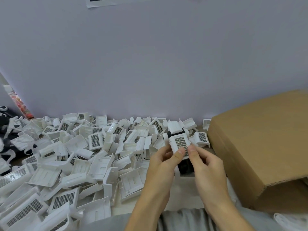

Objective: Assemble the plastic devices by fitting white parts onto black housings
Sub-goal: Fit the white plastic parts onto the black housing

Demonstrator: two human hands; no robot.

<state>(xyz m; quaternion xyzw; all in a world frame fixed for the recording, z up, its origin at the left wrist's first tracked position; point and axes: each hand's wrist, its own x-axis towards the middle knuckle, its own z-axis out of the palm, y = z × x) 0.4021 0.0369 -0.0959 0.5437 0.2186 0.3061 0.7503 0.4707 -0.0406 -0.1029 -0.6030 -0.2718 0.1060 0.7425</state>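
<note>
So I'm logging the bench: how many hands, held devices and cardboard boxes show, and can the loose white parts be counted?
Hands: 2, the left hand and the right hand
Held device: 1, gripped by both
Cardboard box: 1
Total: 4
Loose white parts: a heap too overlapped to count

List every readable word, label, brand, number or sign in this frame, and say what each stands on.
None can be read.
Paper sheet on the wall: only its lower edge with a dark border shows, no text.
Cardboard box: no print on the sides that show.
White parts: mesh grilles only, no lettering.
</note>
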